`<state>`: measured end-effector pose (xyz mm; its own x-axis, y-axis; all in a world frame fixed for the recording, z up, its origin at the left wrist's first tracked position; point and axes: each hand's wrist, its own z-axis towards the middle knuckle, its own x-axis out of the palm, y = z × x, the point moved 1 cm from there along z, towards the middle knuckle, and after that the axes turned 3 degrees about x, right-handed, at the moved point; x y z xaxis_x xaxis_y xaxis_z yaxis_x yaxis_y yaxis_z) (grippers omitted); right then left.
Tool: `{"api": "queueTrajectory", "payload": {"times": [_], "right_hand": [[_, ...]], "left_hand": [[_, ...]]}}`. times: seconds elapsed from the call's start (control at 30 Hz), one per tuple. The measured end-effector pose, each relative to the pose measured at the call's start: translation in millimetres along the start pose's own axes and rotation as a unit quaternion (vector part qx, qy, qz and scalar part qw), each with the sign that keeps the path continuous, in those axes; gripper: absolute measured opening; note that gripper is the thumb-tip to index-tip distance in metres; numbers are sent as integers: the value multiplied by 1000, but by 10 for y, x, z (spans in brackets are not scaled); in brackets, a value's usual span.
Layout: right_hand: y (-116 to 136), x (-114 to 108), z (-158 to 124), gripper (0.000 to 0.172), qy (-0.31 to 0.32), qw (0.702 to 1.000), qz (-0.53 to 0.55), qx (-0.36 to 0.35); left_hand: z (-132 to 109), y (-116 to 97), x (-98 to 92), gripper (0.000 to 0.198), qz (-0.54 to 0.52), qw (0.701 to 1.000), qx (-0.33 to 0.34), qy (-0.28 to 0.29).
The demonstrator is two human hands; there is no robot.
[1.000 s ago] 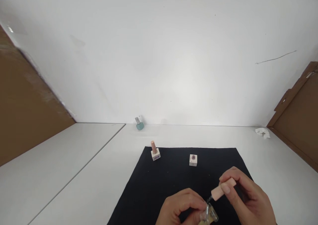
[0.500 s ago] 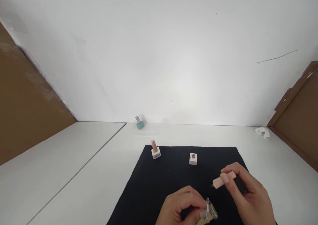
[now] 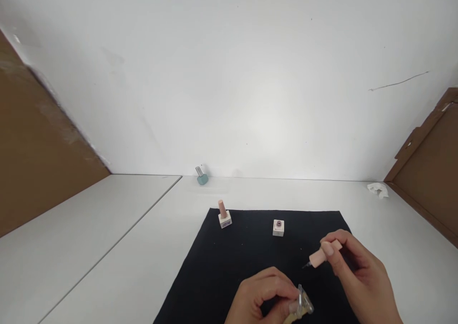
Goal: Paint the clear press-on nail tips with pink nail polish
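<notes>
My right hand pinches a pink nail polish brush by its cap, the dark tip slanting down to the left. Lower and to the left, my left hand grips several clear plastic nail tips, with a yellowish part beneath them. A gap separates the brush tip from these clear pieces. Beyond my hands, a white square nail polish bottle stands uncapped, its neck showing. Farther left is another white bottle with its pink cap on. What the left palm covers is hidden.
A black cloth lies on the white table. A teal nail polish bottle stands near the white back wall. Crumpled white tissue rests at the back right. Brown panels border both sides.
My right hand has moved the brush slightly up and to the right, away from the clear nail tips. The left hand is almost where it was.
</notes>
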<state>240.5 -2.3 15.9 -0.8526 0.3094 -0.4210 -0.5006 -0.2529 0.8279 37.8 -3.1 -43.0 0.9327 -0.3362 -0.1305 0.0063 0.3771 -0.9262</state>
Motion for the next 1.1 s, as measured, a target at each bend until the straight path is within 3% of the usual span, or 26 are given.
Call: {"api": "queueTrajectory", "payload": {"times": [0.1, 0.3, 0.47, 0.63, 0.73, 0.93, 1.1], "right_hand": [[5, 17, -29, 32, 10, 1000, 20, 14], [3, 53, -52, 34, 23, 998, 28, 47], [-28, -10, 3, 28, 28, 999, 7, 17], [-22, 1, -49, 32, 56, 997, 41, 33], [-28, 22, -50, 31, 81, 996, 35, 16], [-59, -23, 32, 30, 16, 999, -19, 22], [0, -19, -18, 29, 46, 999, 19, 12]], "left_hand": [[-4, 59, 16, 22, -13, 1000, 18, -15], [0, -37, 3, 25, -14, 999, -30, -3], [-12, -21, 12, 28, -23, 999, -24, 3], [-6, 67, 40, 19, -28, 999, 20, -17], [2, 32, 33, 21, -24, 1000, -3, -8], [3, -49, 5, 28, -26, 999, -25, 3], [10, -50, 12, 21, -24, 999, -33, -5]]}}
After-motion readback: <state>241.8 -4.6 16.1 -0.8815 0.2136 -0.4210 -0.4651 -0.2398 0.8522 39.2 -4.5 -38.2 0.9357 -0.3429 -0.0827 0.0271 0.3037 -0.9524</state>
